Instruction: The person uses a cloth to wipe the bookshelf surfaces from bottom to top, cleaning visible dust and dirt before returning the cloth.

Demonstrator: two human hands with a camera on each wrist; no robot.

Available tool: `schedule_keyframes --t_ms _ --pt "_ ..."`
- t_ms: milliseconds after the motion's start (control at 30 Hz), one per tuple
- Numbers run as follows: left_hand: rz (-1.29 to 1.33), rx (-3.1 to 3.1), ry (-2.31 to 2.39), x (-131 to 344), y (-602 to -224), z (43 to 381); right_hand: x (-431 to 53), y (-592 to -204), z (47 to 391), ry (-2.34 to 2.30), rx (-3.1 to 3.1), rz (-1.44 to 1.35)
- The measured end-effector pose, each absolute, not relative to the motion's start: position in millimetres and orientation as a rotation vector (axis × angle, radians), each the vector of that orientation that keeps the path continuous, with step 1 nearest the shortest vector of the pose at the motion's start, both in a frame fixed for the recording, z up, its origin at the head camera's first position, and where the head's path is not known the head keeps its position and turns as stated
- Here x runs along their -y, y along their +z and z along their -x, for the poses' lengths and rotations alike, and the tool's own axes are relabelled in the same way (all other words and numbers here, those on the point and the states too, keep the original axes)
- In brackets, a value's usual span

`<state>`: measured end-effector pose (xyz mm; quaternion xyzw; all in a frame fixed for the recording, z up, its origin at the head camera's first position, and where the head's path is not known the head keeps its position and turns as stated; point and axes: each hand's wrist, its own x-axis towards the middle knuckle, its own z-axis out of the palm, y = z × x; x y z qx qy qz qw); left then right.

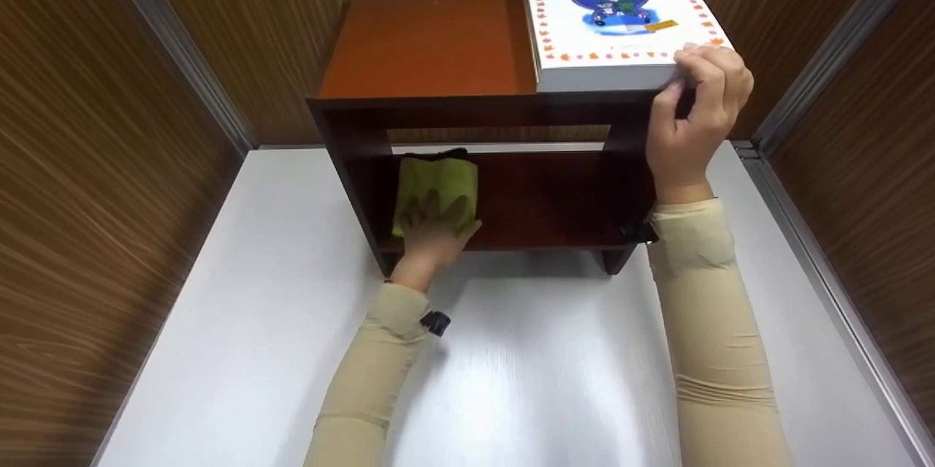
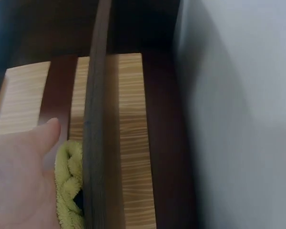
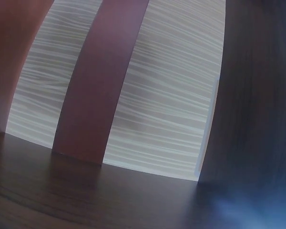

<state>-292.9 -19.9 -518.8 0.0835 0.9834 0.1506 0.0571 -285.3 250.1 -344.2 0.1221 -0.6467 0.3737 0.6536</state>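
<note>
In the head view a folded yellow-green towel (image 1: 438, 185) lies at the left end of the shelf's lower board. My left hand (image 1: 436, 237) rests on it with fingers spread and the thumb out to the right. The left wrist view shows the towel's fuzzy folded edge (image 2: 69, 183) between that hand (image 2: 21, 179) and a dark board. On top of the shelf, at the right, lies a thick white book (image 1: 621, 21) with a butterfly picture and leaf border. My right hand (image 1: 701, 105) grips its near right corner, fingertips on the cover and thumb at the front edge.
The reddish-brown shelf unit (image 1: 431, 47) stands on a white table (image 1: 511, 365). Something black (image 1: 456, 153) shows behind the towel. Wood-grain panels (image 1: 88, 160) close in the back and both sides. The right wrist view shows only the shelf's inner boards (image 3: 97, 90) and wood-grain panel.
</note>
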Motion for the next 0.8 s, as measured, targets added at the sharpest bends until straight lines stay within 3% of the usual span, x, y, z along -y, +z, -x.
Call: schedule_keyframes --t_ms 400,800 --pt "-0.207 -2.916 0.384 -5.0 -510.2 344.0 -253.3 -344.5 286.9 0.834 1.461 -0.271" --pt "-0.207 -2.996 0.339 -7.9 -520.7 324.8 -251.5 -344.8 286.5 0.828 1.466 -0.274"
